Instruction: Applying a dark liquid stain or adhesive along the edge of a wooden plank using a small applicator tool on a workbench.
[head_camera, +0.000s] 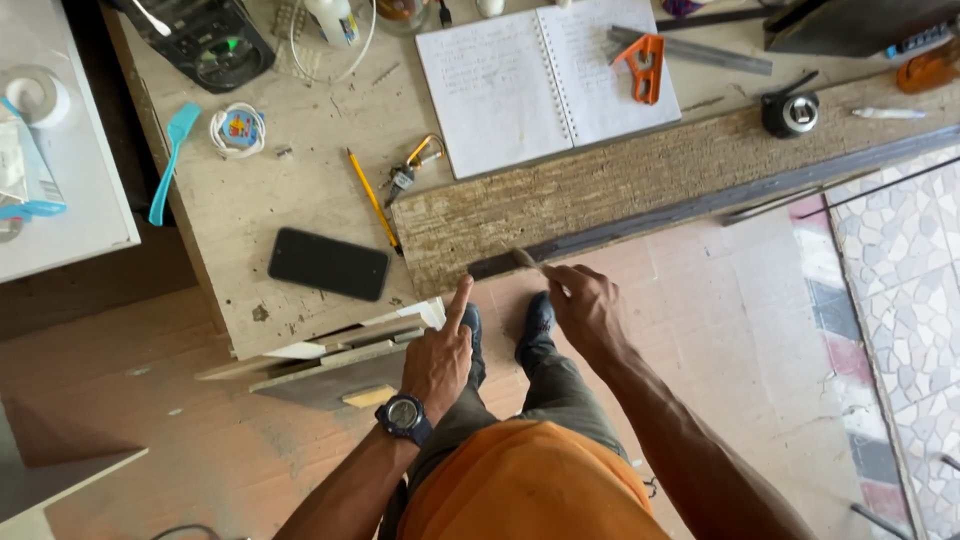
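At board (620, 190) front edge: right hand (585, 305) grasping small brush (524, 258); left hand (440, 355) empty, forefinger pointing.

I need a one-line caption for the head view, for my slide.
Left hand points at a worn board on a cluttered workbench; right hand holds a small tool against its edge.

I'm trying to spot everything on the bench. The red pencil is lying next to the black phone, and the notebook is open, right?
Almost. The pencil is yellow, not red. The head view shows it lying next to the black phone on the bench, and the notebook is open, just as you said.
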